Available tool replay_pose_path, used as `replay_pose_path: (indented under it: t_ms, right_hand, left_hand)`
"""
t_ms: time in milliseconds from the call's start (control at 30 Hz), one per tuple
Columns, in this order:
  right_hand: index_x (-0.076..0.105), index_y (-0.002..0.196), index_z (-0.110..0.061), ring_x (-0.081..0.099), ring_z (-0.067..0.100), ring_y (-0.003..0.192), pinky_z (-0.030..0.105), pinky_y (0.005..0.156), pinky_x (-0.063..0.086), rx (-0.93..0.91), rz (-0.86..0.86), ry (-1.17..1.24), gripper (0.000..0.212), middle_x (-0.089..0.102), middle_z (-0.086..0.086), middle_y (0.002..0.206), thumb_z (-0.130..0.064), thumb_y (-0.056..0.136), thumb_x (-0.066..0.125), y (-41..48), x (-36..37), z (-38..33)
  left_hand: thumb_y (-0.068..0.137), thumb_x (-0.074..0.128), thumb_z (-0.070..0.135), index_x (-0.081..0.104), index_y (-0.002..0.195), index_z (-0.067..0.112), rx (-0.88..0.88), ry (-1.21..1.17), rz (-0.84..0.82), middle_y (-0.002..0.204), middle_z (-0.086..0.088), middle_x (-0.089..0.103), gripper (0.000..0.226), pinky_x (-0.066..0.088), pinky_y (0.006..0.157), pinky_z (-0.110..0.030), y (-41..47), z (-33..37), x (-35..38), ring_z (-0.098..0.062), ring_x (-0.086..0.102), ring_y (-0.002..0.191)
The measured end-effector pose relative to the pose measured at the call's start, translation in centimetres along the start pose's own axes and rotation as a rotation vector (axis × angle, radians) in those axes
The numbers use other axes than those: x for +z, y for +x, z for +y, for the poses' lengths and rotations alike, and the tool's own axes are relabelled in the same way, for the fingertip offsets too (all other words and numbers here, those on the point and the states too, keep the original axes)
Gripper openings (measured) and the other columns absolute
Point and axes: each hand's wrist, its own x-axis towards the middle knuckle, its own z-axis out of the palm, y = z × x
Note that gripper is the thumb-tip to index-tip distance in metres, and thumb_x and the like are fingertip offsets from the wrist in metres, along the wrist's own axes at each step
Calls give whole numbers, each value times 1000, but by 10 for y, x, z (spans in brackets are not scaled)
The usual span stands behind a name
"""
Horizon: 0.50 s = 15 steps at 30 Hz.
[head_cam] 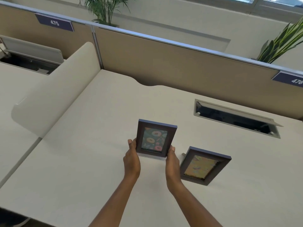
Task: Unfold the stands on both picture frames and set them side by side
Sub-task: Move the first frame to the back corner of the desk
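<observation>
A dark picture frame with a doughnut print (155,139) stands upright near the middle of the pale desk (91,161), its picture facing me. My left hand (132,157) grips its lower left edge and my right hand (172,158) grips its lower right corner. Its stand is hidden behind it. To the right a second dark frame with a yellow print (204,166) stands tilted back and turned at an angle, with a bit of its stand showing at its left. Neither hand touches it.
An open cable hatch (236,117) is cut into the desk at the back right. A tan partition wall (180,63) runs along the far edge. A curved cream divider (54,95) rises on the left. Plants (283,41) stand behind the partition.
</observation>
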Motion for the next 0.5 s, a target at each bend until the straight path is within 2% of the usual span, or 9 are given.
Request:
replay_pose_path:
  t_ms: [167, 300, 500]
  right_hand:
    - [50, 152, -31, 46, 14, 142, 33, 121, 32, -26, -27, 2, 61, 58, -6, 150, -61, 106, 24, 38, 25, -30]
    - [49, 152, -31, 44, 18, 145, 42, 126, 29, -31, -70, -5, 66, 56, -3, 153, -66, 104, 22, 71, 50, -53]
    - [57, 144, -38, 50, 20, 139, 45, 123, 33, -54, -118, -29, 65, 63, -3, 142, -69, 102, 18, 118, 98, -83]
  left_hand:
    - [88, 10, 80, 49, 148, 35, 54, -16, 37, 135, 19, 53, 85, 25, 115, -32, 35, 31, 3, -9, 45, 132]
    - [94, 9, 76, 50, 148, 35, 71, -11, 85, 149, 7, 54, 79, 25, 120, -39, 70, 53, 2, -20, 45, 142]
    - [100, 10, 68, 52, 147, 33, 66, -60, 168, 145, 4, 58, 72, 26, 122, -42, 122, 76, -3, -23, 49, 139]
